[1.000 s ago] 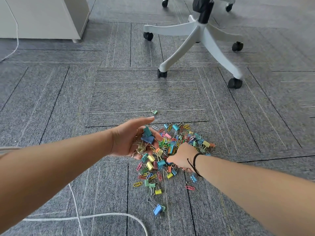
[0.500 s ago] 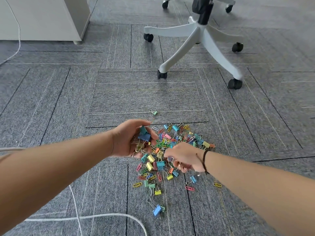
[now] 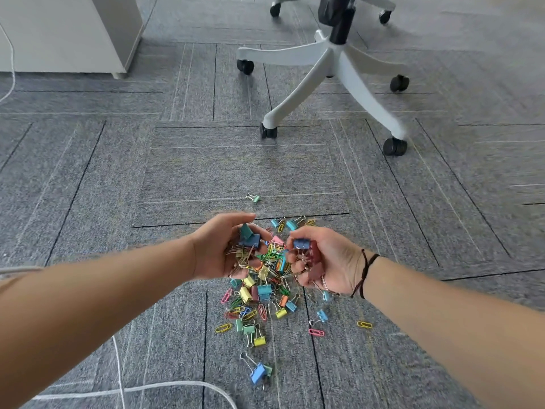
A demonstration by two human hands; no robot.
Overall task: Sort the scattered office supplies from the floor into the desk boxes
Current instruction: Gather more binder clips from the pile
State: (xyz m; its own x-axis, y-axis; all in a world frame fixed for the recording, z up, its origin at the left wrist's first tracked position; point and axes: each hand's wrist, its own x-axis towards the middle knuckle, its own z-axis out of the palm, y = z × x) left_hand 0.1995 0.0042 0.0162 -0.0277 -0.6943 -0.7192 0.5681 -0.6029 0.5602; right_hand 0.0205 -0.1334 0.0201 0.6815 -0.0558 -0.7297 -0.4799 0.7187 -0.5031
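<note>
Left hand (image 3: 219, 247) cupped around a clutch of binder clips (image 3: 249, 239), grip curled closed on them. Just right of that grip, right hand (image 3: 327, 261) pinching a dark blue binder clip (image 3: 301, 244), more clips tucked in its palm. Below and between both grips, most of the pile of binder clips and paper clips (image 3: 262, 287) on the carpet floor (image 3: 118, 178); one green stray clip (image 3: 253, 198) beyond. Early going by the look of it: desk boxes nowhere in view, nothing sorted yet. No legible writing or brands.

multicoloured clips (image 3: 259, 293), grey striped carpet (image 3: 236, 169), white chair base (image 3: 330, 63)
</note>
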